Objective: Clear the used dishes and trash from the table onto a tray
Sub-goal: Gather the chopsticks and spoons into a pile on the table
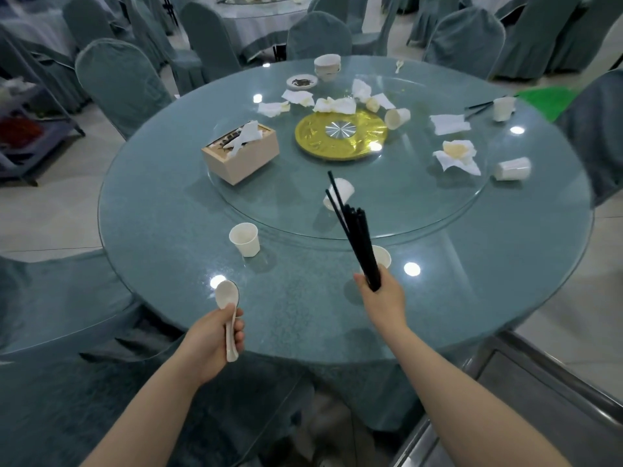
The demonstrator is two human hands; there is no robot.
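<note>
Head view: my left hand grips a white spoon by its handle, and my right hand clutches the black chopsticks bundled upright, likely collecting utensils first. Cups and napkins remain on the glass table. Metal cart near right, probably the drop-off.

A turntable is set on the middle of the table. On its left side a tissue box is placed; crumpled napkins are scattered behind the centre disc. In front of the turntable an upright cup is found, with stacked bowls at the far edge.
</note>
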